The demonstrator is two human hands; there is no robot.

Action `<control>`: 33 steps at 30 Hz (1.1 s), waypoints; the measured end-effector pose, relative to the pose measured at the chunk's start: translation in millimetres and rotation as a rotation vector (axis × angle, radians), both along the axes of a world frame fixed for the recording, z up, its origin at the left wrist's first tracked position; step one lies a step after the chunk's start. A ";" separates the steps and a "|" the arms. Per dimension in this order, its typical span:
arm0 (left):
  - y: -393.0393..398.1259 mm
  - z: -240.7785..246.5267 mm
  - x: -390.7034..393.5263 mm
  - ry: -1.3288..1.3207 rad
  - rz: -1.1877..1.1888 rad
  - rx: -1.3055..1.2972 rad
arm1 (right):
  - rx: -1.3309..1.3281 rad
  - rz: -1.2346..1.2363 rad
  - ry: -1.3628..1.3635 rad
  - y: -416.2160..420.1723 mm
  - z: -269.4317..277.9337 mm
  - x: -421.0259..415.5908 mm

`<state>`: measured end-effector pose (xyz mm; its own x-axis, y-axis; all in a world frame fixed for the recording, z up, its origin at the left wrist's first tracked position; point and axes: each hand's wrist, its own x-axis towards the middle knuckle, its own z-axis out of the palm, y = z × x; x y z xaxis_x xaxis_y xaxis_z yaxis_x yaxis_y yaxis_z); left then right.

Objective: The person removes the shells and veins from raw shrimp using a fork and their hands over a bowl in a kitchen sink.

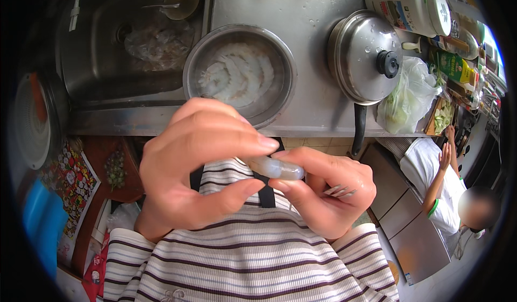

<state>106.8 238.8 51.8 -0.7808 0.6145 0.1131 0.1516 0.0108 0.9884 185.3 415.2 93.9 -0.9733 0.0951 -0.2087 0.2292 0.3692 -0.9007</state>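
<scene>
Between the thumb and forefinger of my right hand [329, 189] is a raw, greyish translucent shrimp [276, 168]. Metal prongs, apparently fork tines [339, 190], stick out among that hand's curled fingers; the rest of the utensil is hidden. My left hand [194, 168] arches around the shrimp's left end, thumb and fingers apart; whether its forefinger touches the shrimp is unclear. Just beyond my hands, a round steel bowl [288, 80] holds several raw shrimp [238, 74] in water.
To the left is a steel sink [93, 76] with a crumpled plastic bag [159, 43] and a small bowl [188, 3]. A lidded pot [355, 55] projects its handle [358, 128] over the counter edge. Beyond it sits a bagged vegetable [408, 96]. Another person [430, 168] stands at right.
</scene>
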 end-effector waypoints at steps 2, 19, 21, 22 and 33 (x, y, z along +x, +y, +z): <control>0.3 7.0 -1.9 0.165 0.000 -0.081 | 0.038 0.019 0.021 -1.5 -0.2 -0.2; 0.9 2.9 9.3 0.165 0.072 -0.098 | 0.064 0.036 0.040 -6.9 -5.2 6.2; -0.1 3.5 10.5 0.132 0.077 -0.093 | 0.054 0.027 0.032 -7.7 -4.6 6.5; -0.5 3.7 11.4 0.117 0.082 -0.091 | 0.048 0.023 0.027 -8.0 -4.6 6.8; -5.0 6.7 17.3 -0.268 0.030 -0.058 | -0.286 -0.115 -0.003 -11.9 -15.4 10.9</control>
